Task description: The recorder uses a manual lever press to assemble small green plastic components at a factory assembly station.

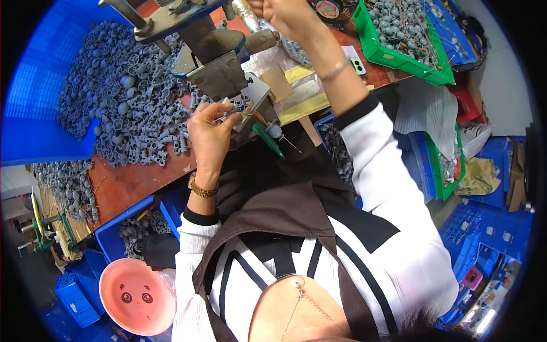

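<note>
A worn metal bench press (221, 77) stands at the table's edge. Just below its ram, my left hand (209, 134) is closed in a pinch on a small grey plastic part (232, 109). More small grey pieces lie right beside those fingertips. My right hand (288, 20) is raised at the top edge, to the right of the press, with its fingers curled. What it grips, if anything, is cut off by the edge. A green-handled tool (268, 140) and a small round grey piece (274, 131) with a thin pin lie by the press base.
Loose grey plastic parts (142, 97) are heaped at the left, partly in a blue bin (34, 114). At the far right stands a green tray (393, 61) of grey parts. A phone (357, 65) lies near it. Low at left sits a pink basin (139, 319).
</note>
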{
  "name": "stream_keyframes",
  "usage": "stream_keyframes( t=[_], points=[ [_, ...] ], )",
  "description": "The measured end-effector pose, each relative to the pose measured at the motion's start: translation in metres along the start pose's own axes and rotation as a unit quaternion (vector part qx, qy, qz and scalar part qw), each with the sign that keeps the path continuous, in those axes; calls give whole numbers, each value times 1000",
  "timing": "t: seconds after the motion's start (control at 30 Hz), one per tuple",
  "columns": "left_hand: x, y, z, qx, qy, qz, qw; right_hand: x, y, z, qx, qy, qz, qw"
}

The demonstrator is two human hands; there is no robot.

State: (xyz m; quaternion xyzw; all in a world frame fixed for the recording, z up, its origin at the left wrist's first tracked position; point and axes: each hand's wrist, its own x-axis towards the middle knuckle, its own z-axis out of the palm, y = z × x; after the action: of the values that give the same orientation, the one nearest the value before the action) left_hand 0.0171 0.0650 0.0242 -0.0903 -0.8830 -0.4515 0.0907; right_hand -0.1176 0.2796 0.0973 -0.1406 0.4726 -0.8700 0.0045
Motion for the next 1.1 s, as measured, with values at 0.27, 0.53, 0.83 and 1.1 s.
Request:
stream_keyframes(
  t=[0.27,0.53,0.83,1.1],
  points=[
    [0,-2,-3,-3,4,11,1000,-150,-14,66,-356,2,-416,837],
    [-19,2,-7,89,2,24,996,-134,-22,51,-370,157,-282,871],
    [-38,3,-16,-69,-87,-8,994,-176,72,17,-478,18,-24,878],
    [18,-53,-80,189,69,126,971,-260,-110,-52,-651,28,153,743]
  ],
)
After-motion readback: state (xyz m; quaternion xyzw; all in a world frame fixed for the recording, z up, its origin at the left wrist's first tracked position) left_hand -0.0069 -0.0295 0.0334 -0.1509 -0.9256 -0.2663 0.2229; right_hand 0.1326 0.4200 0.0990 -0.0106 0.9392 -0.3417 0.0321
